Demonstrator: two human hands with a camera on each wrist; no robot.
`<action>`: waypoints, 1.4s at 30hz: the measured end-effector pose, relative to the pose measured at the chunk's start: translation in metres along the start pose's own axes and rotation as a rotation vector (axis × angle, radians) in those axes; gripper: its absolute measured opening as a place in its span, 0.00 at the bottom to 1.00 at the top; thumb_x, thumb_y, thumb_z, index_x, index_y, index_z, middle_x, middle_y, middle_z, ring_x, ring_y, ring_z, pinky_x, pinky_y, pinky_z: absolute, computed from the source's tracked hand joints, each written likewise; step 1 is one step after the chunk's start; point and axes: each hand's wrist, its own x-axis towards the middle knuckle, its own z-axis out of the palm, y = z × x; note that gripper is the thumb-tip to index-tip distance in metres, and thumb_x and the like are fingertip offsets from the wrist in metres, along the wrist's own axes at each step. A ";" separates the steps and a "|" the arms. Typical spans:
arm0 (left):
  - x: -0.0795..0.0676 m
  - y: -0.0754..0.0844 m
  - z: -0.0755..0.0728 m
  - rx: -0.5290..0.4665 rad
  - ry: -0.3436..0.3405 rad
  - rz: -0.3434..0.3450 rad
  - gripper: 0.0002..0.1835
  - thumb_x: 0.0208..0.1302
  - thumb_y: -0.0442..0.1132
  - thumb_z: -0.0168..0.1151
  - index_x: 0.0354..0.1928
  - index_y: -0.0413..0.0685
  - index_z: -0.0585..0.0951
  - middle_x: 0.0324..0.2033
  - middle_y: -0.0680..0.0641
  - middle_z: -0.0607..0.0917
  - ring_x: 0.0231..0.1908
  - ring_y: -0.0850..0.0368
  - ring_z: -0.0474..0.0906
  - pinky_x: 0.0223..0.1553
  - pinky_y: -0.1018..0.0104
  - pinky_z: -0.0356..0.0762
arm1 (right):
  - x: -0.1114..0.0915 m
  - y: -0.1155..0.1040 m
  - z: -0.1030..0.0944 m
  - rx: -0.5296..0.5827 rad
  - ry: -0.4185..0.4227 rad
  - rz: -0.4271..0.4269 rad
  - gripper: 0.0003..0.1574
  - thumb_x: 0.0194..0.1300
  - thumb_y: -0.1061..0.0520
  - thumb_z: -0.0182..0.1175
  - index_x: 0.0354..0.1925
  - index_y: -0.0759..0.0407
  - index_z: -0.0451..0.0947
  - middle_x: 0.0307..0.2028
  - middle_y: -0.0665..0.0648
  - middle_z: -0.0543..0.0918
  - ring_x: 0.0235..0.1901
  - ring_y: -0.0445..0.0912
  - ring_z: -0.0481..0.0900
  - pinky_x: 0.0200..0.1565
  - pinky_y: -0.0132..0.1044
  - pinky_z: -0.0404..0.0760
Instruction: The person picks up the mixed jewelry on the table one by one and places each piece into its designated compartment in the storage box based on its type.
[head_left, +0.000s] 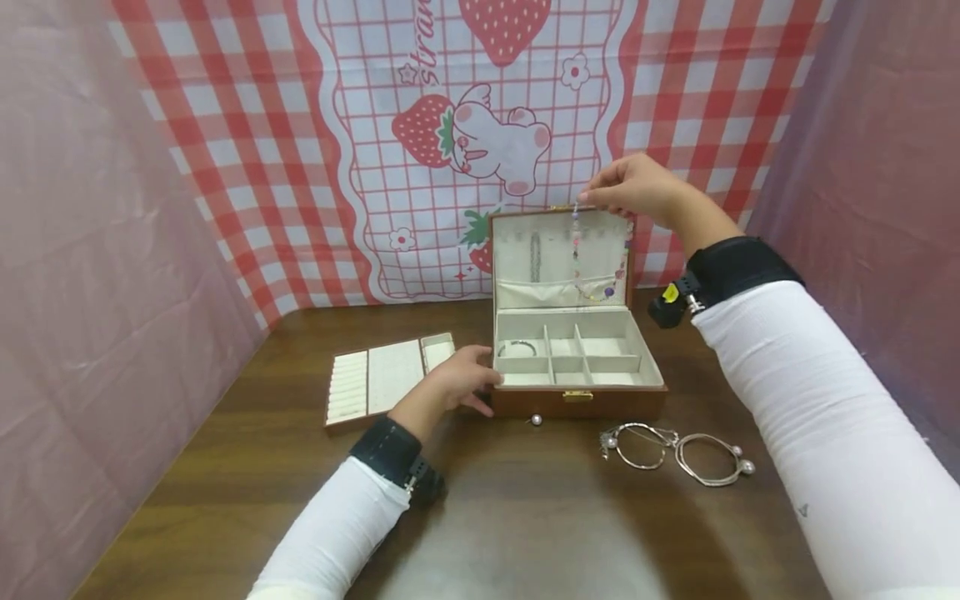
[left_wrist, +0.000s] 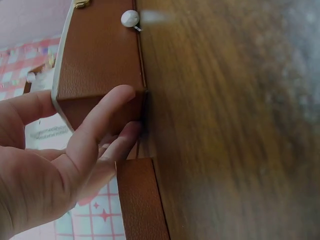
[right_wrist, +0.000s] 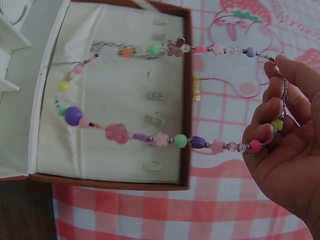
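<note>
My right hand [head_left: 637, 187] holds a colourful beaded necklace [right_wrist: 117, 133] by one end, above the raised lid of a brown jewelry box [head_left: 577, 404]. The necklace hangs in a long loop in front of the lid's cream lining [right_wrist: 115, 100], with purple, pink, green and yellow beads. Low at the box's left side, my left hand [head_left: 459, 379] touches the corner. In the left wrist view its fairly straight fingers [left_wrist: 95, 120] lie along the box's side, one tip at the rim. A silver chain [head_left: 536, 257] hangs inside the lid.
A bracelet [head_left: 517, 345] lies in the box's back left compartment. Left of the box sits a lift-out tray [head_left: 393, 375] with ring rolls. A pearl earring [head_left: 536, 420] lies before the box, and bangles [head_left: 708, 479] with pearls lie front right. Checked cloth [head_left: 247, 158] hangs behind.
</note>
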 end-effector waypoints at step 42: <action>-0.003 0.000 0.007 0.021 0.056 0.021 0.38 0.59 0.21 0.53 0.72 0.32 0.55 0.69 0.28 0.58 0.54 0.31 0.74 0.27 0.52 0.84 | 0.050 0.070 0.078 -0.277 0.350 0.080 0.16 0.63 0.57 0.60 0.41 0.70 0.83 0.42 0.68 0.84 0.44 0.61 0.79 0.50 0.52 0.76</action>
